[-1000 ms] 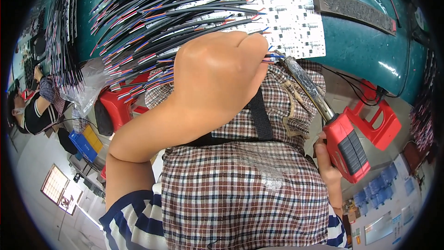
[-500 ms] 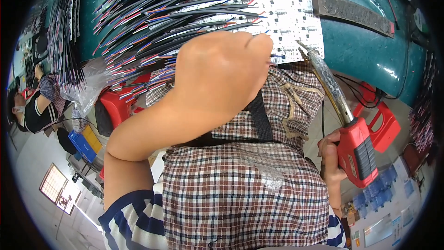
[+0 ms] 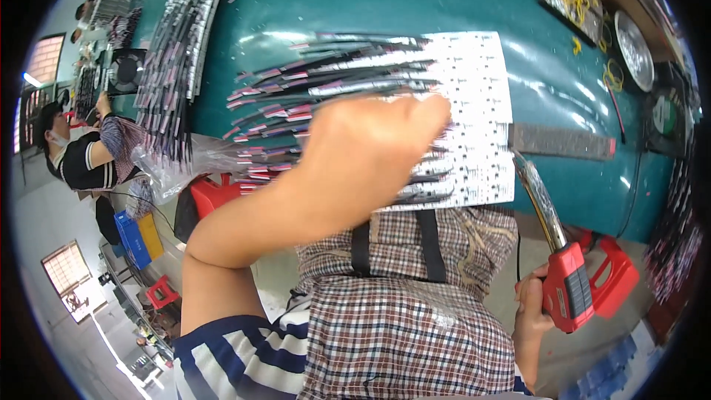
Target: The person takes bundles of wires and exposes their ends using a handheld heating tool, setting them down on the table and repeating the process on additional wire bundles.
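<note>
My left hand point(image 3: 378, 144) is closed and slightly blurred over the middle of a white circuit board panel point(image 3: 478, 89). Its back faces up, so whatever the fingers hold is hidden. Rows of black cables point(image 3: 278, 101) with coloured wire ends run leftward from the panel, passing partly under this hand. At the right, my right hand point(image 3: 530, 307) is wrapped round the handle of a red soldering gun point(image 3: 569, 289). Its long metal barrel slants up and left, and the tip is at the panel's right edge, near a grey bar point(image 3: 563, 141).
The green table point(image 3: 355, 0) carries another cable-laden panel point(image 3: 211, 22) at the left. Yellow wires point(image 3: 574, 0) and a round metal dish point(image 3: 634, 50) lie at the far right. A clear plastic bag point(image 3: 189, 167) hangs by the near edge. A co-worker point(image 3: 81, 144) sits at the left.
The view has shifted, showing more of the table. My left hand has moved farther in across the panel. The soldering gun's tip has gone from over the panel to its right edge.
</note>
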Motion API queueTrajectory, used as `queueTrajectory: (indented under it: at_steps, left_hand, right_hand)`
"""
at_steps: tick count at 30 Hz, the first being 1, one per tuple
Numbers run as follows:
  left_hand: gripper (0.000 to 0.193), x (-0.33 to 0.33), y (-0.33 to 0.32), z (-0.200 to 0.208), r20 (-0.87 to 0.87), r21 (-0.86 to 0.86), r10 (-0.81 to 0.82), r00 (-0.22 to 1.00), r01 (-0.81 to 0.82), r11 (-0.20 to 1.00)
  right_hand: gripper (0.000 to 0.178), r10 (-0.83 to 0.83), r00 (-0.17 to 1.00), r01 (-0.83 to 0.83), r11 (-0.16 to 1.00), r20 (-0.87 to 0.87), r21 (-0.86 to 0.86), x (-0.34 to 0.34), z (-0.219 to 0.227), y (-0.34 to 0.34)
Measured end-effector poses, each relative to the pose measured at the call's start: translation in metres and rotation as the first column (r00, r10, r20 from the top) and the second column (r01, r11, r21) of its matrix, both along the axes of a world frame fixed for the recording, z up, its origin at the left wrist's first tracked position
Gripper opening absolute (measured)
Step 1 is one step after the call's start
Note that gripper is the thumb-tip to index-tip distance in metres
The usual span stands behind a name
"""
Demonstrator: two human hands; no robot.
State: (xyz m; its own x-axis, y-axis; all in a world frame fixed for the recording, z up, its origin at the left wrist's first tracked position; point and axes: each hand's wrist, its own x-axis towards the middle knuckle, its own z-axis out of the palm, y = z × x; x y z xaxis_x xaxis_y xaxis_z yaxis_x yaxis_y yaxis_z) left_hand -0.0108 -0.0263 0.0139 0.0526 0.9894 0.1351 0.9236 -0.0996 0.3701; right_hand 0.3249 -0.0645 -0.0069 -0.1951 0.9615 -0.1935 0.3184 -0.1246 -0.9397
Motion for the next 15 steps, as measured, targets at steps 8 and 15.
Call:
queueTrajectory:
  at_steps: [8, 15]
  left_hand:
    - [0.023, -0.094, 0.110, -0.025, -0.196, 0.211, 0.125, 0.973, -0.082, 0.974]
    - [0.042, -0.124, 0.147, -0.024, -0.286, 0.323, 0.239, 0.928, -0.141, 0.936]
  right_hand:
    - [0.014, -0.036, 0.999, 0.036, 0.999, 0.004, -0.039, -0.009, 0.014, 0.011]
    - [0.014, -0.085, 0.995, 0.082, 0.994, 0.051, 0.066, -0.010, 0.015, 0.010]
